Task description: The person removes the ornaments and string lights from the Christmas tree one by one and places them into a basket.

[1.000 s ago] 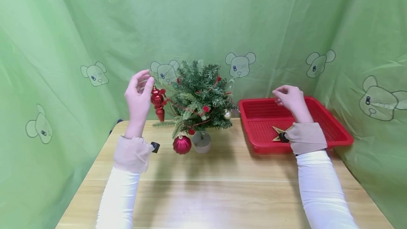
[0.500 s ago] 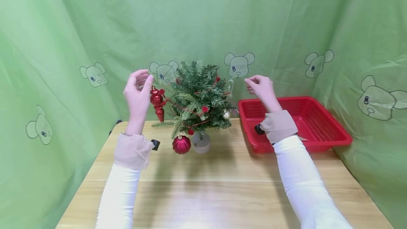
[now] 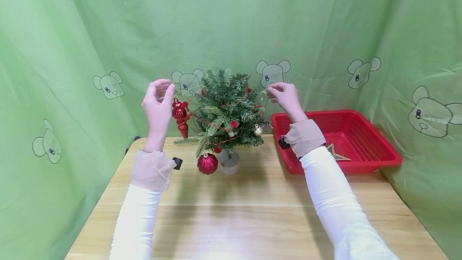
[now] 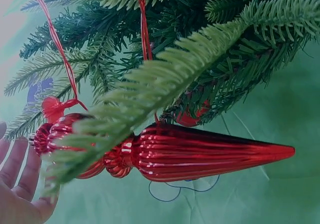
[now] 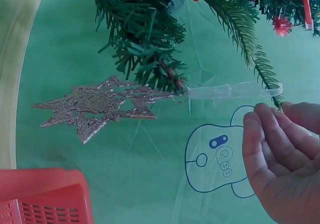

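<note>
A small artificial Christmas tree (image 3: 227,111) stands on a round pale base (image 3: 229,163). At its left side is my left hand (image 3: 158,103), beside the top of a long red finial ornament (image 4: 200,156) hanging by red cord. Those fingers (image 4: 17,179) are partly cut off; whether they pinch a branch is unclear. At the tree's right, my right hand (image 3: 285,95) pinches the tip of a branch (image 5: 262,66) between thumb and fingers. From that branch a clear ribbon loop (image 5: 230,90) carries a glittery pinkish snowflake ornament (image 5: 97,104), hanging below the hand.
A red plastic basket (image 3: 386,147) stands right of the tree, a gold-edged star (image 3: 333,152) inside. A ribbed red ball (image 3: 207,164) hangs low at the tree's front left, a pale gold ball (image 3: 258,130) on its right. Green curtains surround the wooden table (image 3: 231,220).
My right hand has moved left from above the basket to the branch tip at the tree's right. The star in the basket is partly uncovered by the arm. My left hand has stayed put.
</note>
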`<state>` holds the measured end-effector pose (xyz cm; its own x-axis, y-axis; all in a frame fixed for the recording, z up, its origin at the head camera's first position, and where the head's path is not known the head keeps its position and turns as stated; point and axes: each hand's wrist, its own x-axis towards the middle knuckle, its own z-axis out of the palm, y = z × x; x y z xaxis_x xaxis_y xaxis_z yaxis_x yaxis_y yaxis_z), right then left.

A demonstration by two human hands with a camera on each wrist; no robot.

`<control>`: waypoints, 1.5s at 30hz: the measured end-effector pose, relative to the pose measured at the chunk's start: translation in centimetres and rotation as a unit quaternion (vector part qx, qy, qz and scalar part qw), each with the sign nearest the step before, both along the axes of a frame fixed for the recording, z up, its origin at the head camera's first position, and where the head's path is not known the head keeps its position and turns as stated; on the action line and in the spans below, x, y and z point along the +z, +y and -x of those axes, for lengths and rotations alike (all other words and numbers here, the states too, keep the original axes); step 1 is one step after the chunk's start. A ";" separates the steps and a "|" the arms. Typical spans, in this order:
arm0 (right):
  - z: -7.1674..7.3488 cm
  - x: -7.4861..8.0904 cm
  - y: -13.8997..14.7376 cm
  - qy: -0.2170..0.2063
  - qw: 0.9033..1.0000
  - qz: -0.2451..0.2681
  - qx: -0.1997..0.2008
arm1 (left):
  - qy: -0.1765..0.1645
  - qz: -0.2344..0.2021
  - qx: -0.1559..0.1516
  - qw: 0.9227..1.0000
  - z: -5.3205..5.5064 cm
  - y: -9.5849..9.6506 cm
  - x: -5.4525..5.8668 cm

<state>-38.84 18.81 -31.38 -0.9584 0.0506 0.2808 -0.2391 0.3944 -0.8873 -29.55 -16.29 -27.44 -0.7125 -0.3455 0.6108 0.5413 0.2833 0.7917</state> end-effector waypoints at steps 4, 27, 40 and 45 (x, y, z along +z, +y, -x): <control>-0.6 -0.1 0.1 0.011 0.999 0.030 -0.001 | 0.000 0.003 0.003 1.000 0.3 -0.3 0.1; -3.8 -0.3 0.5 0.026 0.997 0.072 0.004 | -0.038 0.012 -0.010 0.999 2.7 -1.5 0.6; -4.5 -0.8 0.7 0.031 0.998 0.050 0.008 | -0.043 0.005 -0.024 0.999 2.7 -1.4 1.0; -4.8 -1.3 1.0 0.035 0.998 0.046 0.007 | -0.040 0.015 -0.019 0.999 2.2 -1.3 1.2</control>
<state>-34.03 19.78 -32.66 -0.9371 0.0666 0.3426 -0.3072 0.3085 -0.9002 -31.77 -17.56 -26.29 -0.7715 -0.3003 0.5609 0.4876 0.2874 0.8244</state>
